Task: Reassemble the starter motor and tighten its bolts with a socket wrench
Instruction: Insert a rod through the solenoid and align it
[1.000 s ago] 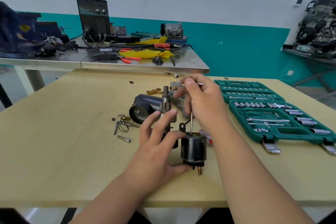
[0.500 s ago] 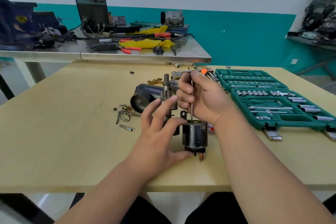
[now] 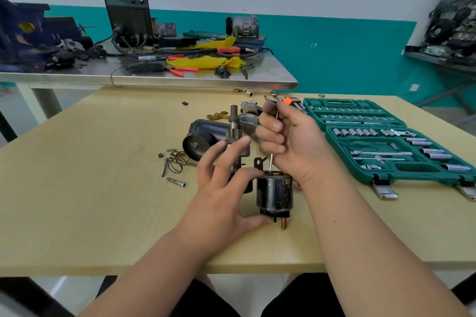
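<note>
The wooden table (image 3: 90, 201) is carrying the whole job, with the green socket case (image 3: 412, 168) lying open at the right, its sockets and bars sitting in their slots. No wrench is in either hand, so tightening is not yet in hand; this looks like the fitting stage.

The left hand (image 3: 221, 195) is bracing the upright black cylinder (image 3: 274, 193) at the near middle of the table, with thumb low and forefinger curling onto the top rim. Its other fingers are spreading loosely upward. The right hand (image 3: 296, 141) is closing in a fist round a thin steel rod (image 3: 270, 162), which is running down from the fist into the cylinder's open top. Whether it is a long bolt or a key, I cannot tell.

The black motor housing (image 3: 208, 128) is lying on its side just beyond the left hand, and a grey shaft (image 3: 234, 118) is standing upright beside it, partly hidden by fingers. Loose rings (image 3: 176, 162) and a short bolt (image 3: 176, 182) are lying to the left, apart from the hands.

The next move is probably calling for the rod to go straight down until it seats, while the left hand is stopping the cylinder from tipping. After that the housing has to be joined on, and only then a socket picked from the case.
</note>
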